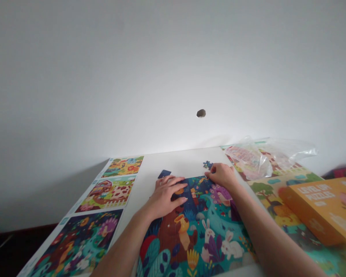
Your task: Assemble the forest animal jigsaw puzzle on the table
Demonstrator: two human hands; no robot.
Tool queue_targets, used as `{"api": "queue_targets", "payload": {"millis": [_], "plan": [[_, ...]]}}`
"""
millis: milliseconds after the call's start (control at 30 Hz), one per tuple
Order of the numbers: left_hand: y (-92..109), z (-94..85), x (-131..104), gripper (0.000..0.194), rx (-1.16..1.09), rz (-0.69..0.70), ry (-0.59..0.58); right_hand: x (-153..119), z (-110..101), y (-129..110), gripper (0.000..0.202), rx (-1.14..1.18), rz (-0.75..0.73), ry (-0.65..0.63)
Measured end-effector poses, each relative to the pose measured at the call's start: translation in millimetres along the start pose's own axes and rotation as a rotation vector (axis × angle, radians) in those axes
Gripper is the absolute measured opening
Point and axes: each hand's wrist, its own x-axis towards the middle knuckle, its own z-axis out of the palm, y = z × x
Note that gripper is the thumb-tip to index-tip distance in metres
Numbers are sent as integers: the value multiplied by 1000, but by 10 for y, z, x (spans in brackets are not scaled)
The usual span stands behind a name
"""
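Observation:
A colourful jigsaw puzzle with a bear, rabbits and a peacock lies in front of me, largely assembled. My left hand rests on its upper left part, fingers spread. At the top edge, my right hand is closed, its fingertips pinched on a puzzle piece that the fingers mostly hide. Just beyond those fingertips lies a loose blue puzzle piece. Another dark blue piece sits above my left hand, partly covered by it.
On the left lies a printed sheet with three pictures, the lowest matching the puzzle. To the right, a crumpled clear plastic bag and an orange puzzle box rest on more printed pictures. A wall with a small hole stands behind the white table.

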Motion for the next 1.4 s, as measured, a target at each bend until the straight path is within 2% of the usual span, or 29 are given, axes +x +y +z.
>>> {"api": "queue_targets", "payload": {"millis": [367,633,833,1233,1400], "plan": [[-7,2,2,42,3,3,0,17,28,29,35,-17,-50,-28],[-13,11,0,42,-4,3,14,20,74,63,37,-38,-31,-45],[-17,20,-3,42,-3,2,10,-11,48,58,61,-64,-9,-40],[-14,10,-4,42,8,1,2,4,5,108,63,-73,-63,-122],[-13,12,-4,42,2,-1,0,28,20,120,61,-57,-27,-139]]}}
